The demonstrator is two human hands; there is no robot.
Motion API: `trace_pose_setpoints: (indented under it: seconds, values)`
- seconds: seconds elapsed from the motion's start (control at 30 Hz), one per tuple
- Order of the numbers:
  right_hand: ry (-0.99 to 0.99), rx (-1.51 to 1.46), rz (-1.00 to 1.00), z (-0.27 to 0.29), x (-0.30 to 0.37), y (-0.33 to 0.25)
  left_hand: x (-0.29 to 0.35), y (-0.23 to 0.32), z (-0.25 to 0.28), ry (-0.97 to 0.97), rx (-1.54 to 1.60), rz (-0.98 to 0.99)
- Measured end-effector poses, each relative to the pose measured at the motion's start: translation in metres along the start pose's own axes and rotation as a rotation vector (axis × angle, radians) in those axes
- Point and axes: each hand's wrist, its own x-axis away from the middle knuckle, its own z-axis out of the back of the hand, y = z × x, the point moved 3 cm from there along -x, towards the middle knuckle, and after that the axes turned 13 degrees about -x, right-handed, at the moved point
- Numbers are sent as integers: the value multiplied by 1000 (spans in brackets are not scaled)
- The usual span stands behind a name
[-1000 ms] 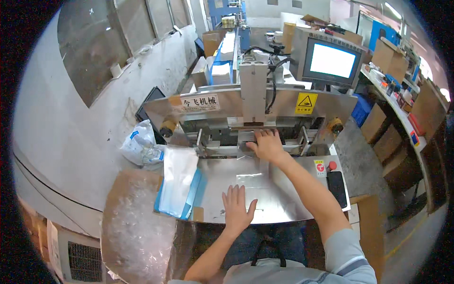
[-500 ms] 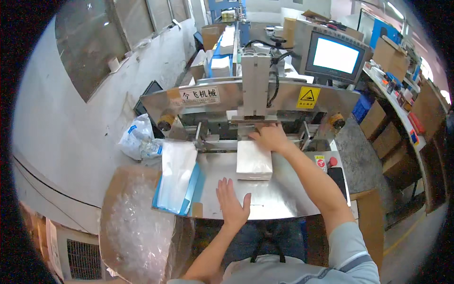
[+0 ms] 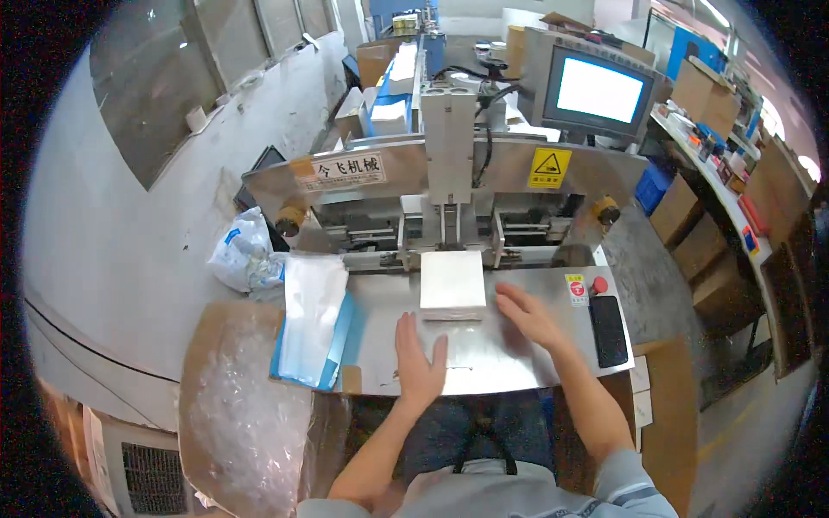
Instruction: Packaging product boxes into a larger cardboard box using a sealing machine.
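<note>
A white, block-shaped pack (image 3: 452, 282), perhaps a stack of paper or napkins, lies on the metal worktable (image 3: 371, 345) against the front of the machine (image 3: 449, 155). Just below its near left corner is my left hand (image 3: 420, 367), fingers together, thumb apart, holding nothing. On the pack's right side my right hand (image 3: 531, 318) hovers with its fingers stretched out and nothing in it. A gap shows between the right hand and the pack. To the left, a blue tray (image 3: 338, 345) bears a pile of clear flat plastic bags (image 3: 313, 311).
A black phone (image 3: 610, 332) and a red button (image 3: 599, 284) are at the table's right end. Left of the table stands a carton (image 3: 200, 345) of loose clear plastic. Behind the machine rises a lit monitor (image 3: 598, 90). A white plastic sack (image 3: 242, 250) leans by the wall.
My right hand has drawn back from under the machine's head to the pack's right. The machine's clamp parts have shifted inward. My left hand stays near the pack.
</note>
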Motion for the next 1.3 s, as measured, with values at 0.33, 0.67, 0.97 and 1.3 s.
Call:
trace_pose_setpoints:
  seconds: [0.33,0.67,0.97,1.3]
  values:
    - [9,-79,29,-22,-38,3,-102,-17,-19,-222,203,367]
    - [8,-243,-101,-12,-2,-24,-64,37,-9,4,279,99]
    - [40,-402,-258,37,66,6,35,108,-8,-292,89,-532]
    - [543,-378,-42,123,218,12,-145,11,-77,-649,-718,-133]
